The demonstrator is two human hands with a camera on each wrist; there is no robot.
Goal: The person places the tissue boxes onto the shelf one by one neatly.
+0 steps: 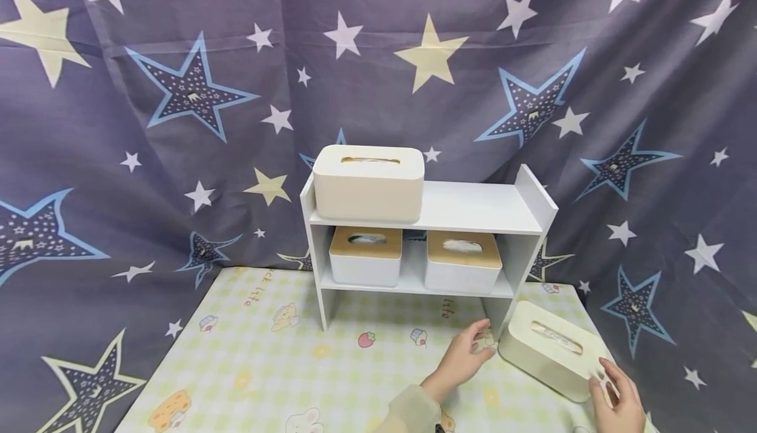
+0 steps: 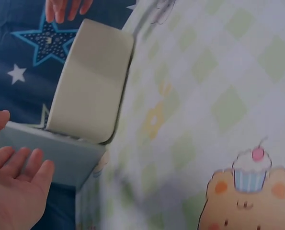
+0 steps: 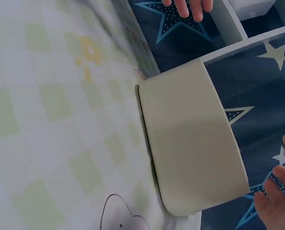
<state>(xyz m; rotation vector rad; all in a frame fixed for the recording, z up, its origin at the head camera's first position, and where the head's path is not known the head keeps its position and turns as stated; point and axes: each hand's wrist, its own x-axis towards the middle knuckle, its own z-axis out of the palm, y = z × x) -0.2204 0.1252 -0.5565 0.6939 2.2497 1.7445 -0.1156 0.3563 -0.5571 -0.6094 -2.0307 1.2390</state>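
A cream tissue box (image 1: 547,357) with a slot in its lid sits on the tablecloth, beside the right foot of a white shelf (image 1: 479,206). My left hand (image 1: 461,361) hovers off the box's left end, fingers spread and empty; the left wrist view shows this hand (image 2: 17,187) in front of the shelf's side panel. At the box's right end is my right hand (image 1: 618,400), its fingers loosely bent. A small gap shows between the right hand (image 3: 279,196) and the box (image 3: 195,139) in the right wrist view. Neither hand grips anything.
Another cream tissue box (image 1: 369,186) stands on the shelf's top left. Two white tissue boxes with wood-coloured lids, one left (image 1: 365,259) and one right (image 1: 463,263), occupy the middle tier. A star-patterned curtain (image 1: 378,111) hangs behind the checked tablecloth (image 1: 266,354).
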